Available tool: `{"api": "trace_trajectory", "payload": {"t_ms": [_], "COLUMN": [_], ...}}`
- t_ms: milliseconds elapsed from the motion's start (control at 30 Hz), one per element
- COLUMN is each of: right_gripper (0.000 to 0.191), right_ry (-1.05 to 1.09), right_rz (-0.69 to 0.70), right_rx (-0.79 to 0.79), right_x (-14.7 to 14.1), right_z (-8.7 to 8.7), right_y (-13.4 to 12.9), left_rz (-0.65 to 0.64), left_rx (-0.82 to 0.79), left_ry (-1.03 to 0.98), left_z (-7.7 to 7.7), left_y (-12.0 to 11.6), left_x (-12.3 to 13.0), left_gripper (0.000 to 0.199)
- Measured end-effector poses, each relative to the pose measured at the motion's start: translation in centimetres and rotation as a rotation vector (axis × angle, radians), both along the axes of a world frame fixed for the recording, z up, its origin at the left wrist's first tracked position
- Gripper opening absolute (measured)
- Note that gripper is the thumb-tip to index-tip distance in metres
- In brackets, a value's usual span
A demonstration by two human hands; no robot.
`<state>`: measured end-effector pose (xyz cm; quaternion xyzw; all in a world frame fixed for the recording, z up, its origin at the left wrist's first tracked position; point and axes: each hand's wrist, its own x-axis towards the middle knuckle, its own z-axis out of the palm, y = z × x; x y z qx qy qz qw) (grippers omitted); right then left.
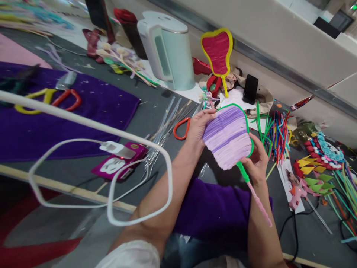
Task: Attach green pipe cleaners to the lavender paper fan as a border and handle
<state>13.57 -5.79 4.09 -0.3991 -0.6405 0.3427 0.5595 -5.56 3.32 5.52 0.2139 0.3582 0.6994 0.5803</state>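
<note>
The striped purple fan (226, 138) is held up over the worktop (153, 108), right of centre, left hand (198, 125) fingers pinching its far-left corner, right hand (258, 162) fingers gripping the green edging (247, 123) by the handle (252, 190), apparently to steady it.

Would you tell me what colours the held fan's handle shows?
The handle is green above, pink below; head view.

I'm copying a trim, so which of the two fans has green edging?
The striped fan, held by the left hand and right hand: it is partly edged in green, while the red fan behind is edged in yellow.
</note>
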Motion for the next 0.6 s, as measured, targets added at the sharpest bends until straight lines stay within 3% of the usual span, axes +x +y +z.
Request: {"api": "trace_trajectory", "payload": {"t_ms": [233, 433, 600], "right_gripper": [0.075, 0.073, 0.063], "right_ry": [0.18, 0.33, 0.538], "right_rz": [0.147, 0.086, 0.093], "right_rx": [-0.137, -0.196, -0.273], "right_x": [0.7, 1.1, 0.7], "right_z": [-0.1, -1.0, -1.5], "right_y": [0.6, 0.9, 1.0], "left_rz": [0.048, 0.164, 0.171], "left_rx": [0.002, -0.018, -0.088], "left_ry": [0.034, 0.064, 0.09], "left_z": [-0.5, -1.6, -3.2], "left_y": [-0.2, -0.8, -0.9], "left_x": [0.1, 1.9, 2.3], "left_gripper": [0.022, 0.022, 0.023]}}
